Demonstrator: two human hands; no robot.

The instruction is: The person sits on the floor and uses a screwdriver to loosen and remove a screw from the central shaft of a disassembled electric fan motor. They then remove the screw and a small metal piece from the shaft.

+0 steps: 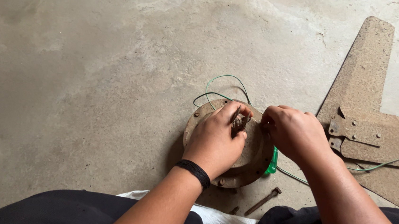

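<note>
Directly under left hand (216, 137) (gripping): rusty hub (253, 154)

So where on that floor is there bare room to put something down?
The concrete floor left of the rusty round metal housing is bare. It is crowded to the right: rusty fan blades, thin green wire, and a rusty bolt near the knees.
</note>
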